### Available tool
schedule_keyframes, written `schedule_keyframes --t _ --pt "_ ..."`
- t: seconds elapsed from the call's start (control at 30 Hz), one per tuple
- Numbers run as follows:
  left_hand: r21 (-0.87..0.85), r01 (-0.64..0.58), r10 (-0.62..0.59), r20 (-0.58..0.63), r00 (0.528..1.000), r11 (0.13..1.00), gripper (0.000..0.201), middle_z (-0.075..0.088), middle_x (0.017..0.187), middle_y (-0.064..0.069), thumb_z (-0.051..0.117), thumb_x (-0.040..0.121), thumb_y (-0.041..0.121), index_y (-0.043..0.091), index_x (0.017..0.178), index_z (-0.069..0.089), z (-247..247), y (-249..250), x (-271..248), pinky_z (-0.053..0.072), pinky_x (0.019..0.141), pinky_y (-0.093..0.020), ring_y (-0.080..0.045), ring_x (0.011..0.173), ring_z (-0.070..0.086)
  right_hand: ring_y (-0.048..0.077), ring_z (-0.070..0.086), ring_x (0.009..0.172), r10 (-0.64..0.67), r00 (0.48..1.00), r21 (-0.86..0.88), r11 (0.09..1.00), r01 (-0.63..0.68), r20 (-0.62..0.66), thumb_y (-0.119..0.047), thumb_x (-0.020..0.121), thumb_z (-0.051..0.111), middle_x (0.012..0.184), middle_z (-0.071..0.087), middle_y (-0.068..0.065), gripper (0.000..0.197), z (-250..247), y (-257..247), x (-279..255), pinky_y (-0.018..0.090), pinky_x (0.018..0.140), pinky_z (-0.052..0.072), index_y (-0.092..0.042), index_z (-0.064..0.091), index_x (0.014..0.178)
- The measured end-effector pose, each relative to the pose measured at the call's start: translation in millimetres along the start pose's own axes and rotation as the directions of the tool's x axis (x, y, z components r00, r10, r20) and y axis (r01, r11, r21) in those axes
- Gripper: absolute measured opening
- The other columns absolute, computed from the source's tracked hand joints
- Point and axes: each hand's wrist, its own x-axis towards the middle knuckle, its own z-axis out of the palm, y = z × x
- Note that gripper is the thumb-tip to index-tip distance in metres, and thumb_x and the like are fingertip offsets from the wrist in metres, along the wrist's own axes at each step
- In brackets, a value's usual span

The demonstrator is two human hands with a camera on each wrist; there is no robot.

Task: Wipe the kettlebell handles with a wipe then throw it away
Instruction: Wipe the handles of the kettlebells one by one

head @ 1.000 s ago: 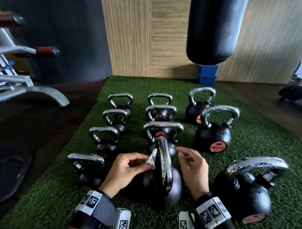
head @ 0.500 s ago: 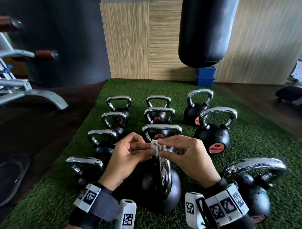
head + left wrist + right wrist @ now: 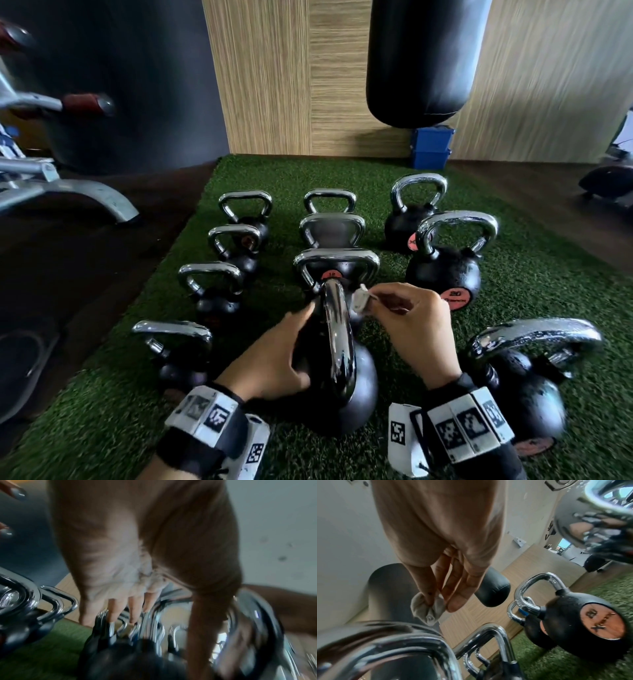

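Wipe [image 3: 426, 608], bunched small, is pinched by the right hand [image 3: 411, 329] fingers [image 3: 426, 588], just right of the kettlebell handle [image 3: 337, 339]; the left hand [image 3: 274, 356], fingers straight, steadies it. So loose a pinch could drop it.

Eleven kettlebells [image 3: 443, 274], one wipe [image 3: 360, 299], two hands [image 3: 416, 329]

bare left hand [image 3: 274, 353], bare right hand [image 3: 416, 329], black wristbands [image 3: 191, 448] on both wrists, white blocks [image 3: 469, 428] with black square markers strapped on
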Motion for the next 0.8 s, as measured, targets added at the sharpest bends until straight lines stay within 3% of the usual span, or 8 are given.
schedule_keyframes --t 0.07,0.17,0.27,0.43,0.53,0.63,0.7,0.8 --pt "0.16 0.047 -0.067 0.12 0.99 0.986 0.149 -0.009 0.172 -0.002 0.088 0.061 0.065 0.026 0.163 -0.014 28 -6 6 0.013 0.129 -0.049 -0.026 0.158 -0.007 -0.006 0.069 0.073 0.054 0.998 -0.042 0.998 -0.053 0.012 -0.019 0.073 0.089 0.08 0.076 -0.017 0.014 -1 12 0 0.012 0.068 0.054 -0.026 0.082 0.083" --pt "0.195 0.086 -0.084 -0.017 0.996 0.977 0.158 -0.016 0.171 -0.008 0.07 0.053 0.09 0.018 0.16 -0.02 74 -4 15 0.008 0.128 -0.056 -0.03 0.158 -0.013 -0.001 0.07 0.068 0.14 0.99 -0.093 0.986 -0.136 0.034 -0.022 0.073 0.087 0.072 0.075 -0.014 0.008 6 30 0 0.023 0.068 0.058 -0.026 0.081 0.077" --pt "0.253 0.007 0.046 -0.201 0.979 0.967 0.139 0.015 0.169 -0.008 0.064 0.064 0.086 0.009 0.162 0.002 90 -14 19 0.021 0.126 -0.046 -0.027 0.156 0.015 0.009 0.072 0.069 0.273 0.961 -0.081 0.96 -0.268 0.053 -0.025 0.072 0.087 0.069 0.075 -0.009 0.007 19 46 1 0.039 0.07 0.061 -0.023 0.08 0.072" --pt "0.188 -0.17 0.216 -0.263 0.94 0.967 0.128 0.035 0.161 -0.002 0.072 0.065 0.082 0.01 0.16 0.023 83 -28 22 0.029 0.123 -0.036 -0.017 0.149 0.032 0.016 0.072 0.073 0.442 0.894 -0.069 0.897 -0.437 0.076 -0.029 0.066 0.087 0.069 0.074 -0.009 0.011 43 67 1 0.045 0.075 0.061 -0.024 0.078 0.07" --pt "0.022 -0.303 0.3 -0.213 0.93 0.953 0.111 0.047 0.15 0.004 0.089 0.061 0.065 0.037 0.152 0.032 65 -38 24 0.036 0.12 -0.037 -0.014 0.142 0.044 0.019 0.072 0.076 0.505 0.861 -0.053 0.863 -0.502 0.057 -0.028 0.068 0.084 0.073 0.074 -0.007 0.011 54 73 0 0.044 0.077 0.062 -0.022 0.076 0.072" --pt "-0.082 -0.385 0.366 -0.186 0.912 0.919 0.115 0.049 0.146 0.011 0.097 0.059 0.048 0.071 0.139 0.018 56 -41 25 0.037 0.119 -0.035 -0.015 0.141 0.047 0.021 0.074 0.077 0.545 0.837 -0.008 0.838 -0.546 0.054 -0.022 0.072 0.082 0.077 0.075 -0.003 0.008 65 71 1 0.044 0.078 0.062 -0.023 0.075 0.076" --pt "-0.086 -0.391 0.365 -0.217 0.905 0.917 0.118 0.046 0.146 0.013 0.098 0.059 0.045 0.074 0.138 0.015 58 -41 24 0.037 0.119 -0.04 -0.018 0.141 0.046 0.018 0.074 0.072 0.563 0.826 0.044 0.824 -0.564 0.043 -0.019 0.074 0.082 0.073 0.075 -0.005 0.01 72 71 2 0.039 0.075 0.063 -0.026 0.075 0.071" --pt "-0.076 -0.399 0.373 -0.229 0.899 0.914 0.119 0.044 0.149 0.011 0.097 0.06 0.045 0.072 0.141 0.015 61 -42 23 0.036 0.119 -0.047 -0.021 0.143 0.044 0.006 0.07 0.057 0.599 0.799 0.169 0.783 -0.599 0.057 -0.016 0.081 0.081 0.065 0.075 -0.008 0.012 81 74 2 0.021 0.055 0.057 -0.024 0.08 0.072"
